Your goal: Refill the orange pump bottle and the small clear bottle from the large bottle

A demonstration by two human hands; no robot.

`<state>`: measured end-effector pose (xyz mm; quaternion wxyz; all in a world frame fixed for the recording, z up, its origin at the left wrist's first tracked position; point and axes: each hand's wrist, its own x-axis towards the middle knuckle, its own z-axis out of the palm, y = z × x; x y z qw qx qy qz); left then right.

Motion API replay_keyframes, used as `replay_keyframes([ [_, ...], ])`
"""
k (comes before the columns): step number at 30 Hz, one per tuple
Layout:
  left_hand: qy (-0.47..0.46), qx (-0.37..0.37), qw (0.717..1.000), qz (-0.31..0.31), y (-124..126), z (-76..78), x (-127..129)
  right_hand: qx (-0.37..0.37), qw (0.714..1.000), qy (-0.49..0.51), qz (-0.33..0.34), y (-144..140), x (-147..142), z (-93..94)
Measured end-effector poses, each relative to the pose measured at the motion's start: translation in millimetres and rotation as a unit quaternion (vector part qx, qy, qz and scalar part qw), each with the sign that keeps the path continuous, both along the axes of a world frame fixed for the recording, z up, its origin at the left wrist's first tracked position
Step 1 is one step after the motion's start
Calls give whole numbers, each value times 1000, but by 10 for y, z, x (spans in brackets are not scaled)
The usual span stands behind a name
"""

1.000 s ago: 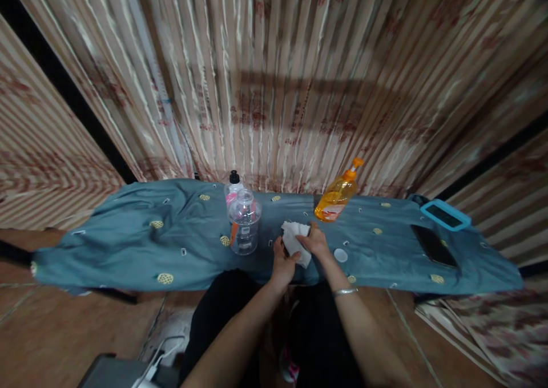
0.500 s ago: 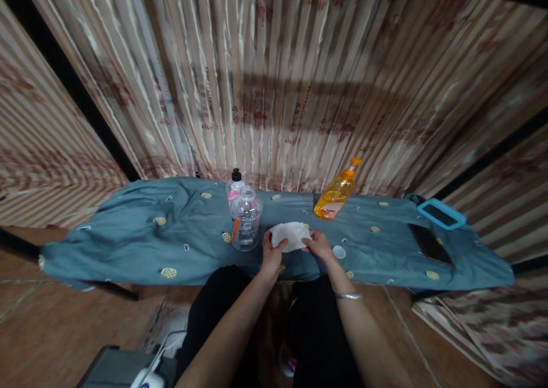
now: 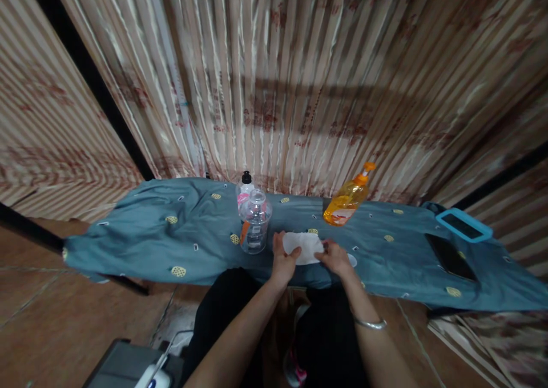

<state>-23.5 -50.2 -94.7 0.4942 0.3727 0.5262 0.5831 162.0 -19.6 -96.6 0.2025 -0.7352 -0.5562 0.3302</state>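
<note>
On the teal cloth (image 3: pixel 141 245) before me, head view: the white tissue (image 3: pixel 303 246), crumpled a second ago, now lies spread flat. My left hand (image 3: pixel 283 261) and right hand (image 3: pixel 337 258) pinch its near corners, left and right, beside the clear bottle (image 3: pixel 256 221).

The white cloth (image 3: pixel 305 246) is partly hidden under both hands, and a grey device (image 3: pixel 128 368) at seven o'clock is cut off.
</note>
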Motion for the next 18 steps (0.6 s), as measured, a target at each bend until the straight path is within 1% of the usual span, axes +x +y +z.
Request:
replay_keyframes([
  [2, 62, 14, 998, -10, -78, 136, -16, 49, 998, -22, -21, -26, 17, 32],
  [4, 117, 77, 989, -49, -159, 286, -44, 100, 994, -16, -34, -32, -14, 58],
  [6, 175, 146, 969, -95, -222, 409, -73, 145, 989, 22, -28, 13, -101, 101],
  [8, 207, 180, 953, -129, -248, 473, -87, 179, 980, 82, -3, 139, -232, 190],
  [9, 206, 180, 953, -130, -244, 479, -86, 194, 974, 116, 14, 236, -307, 259],
  [10, 193, 168, 959, -119, -229, 471, -80, 208, 967, 145, 32, 354, -385, 343],
  [13, 123, 92, 985, -76, -139, 386, -42, 227, 948, 201, 96, 779, -646, 661],
  [16, 29, 18, 998, -51, -40, 273, 9, 223, 933, 215, 182, 1201, -976, 949],
  [18, -2, -3, 999, -48, -5, 205, 52, 211, 924, 213, 236, 1433, -1227, 1065],
])
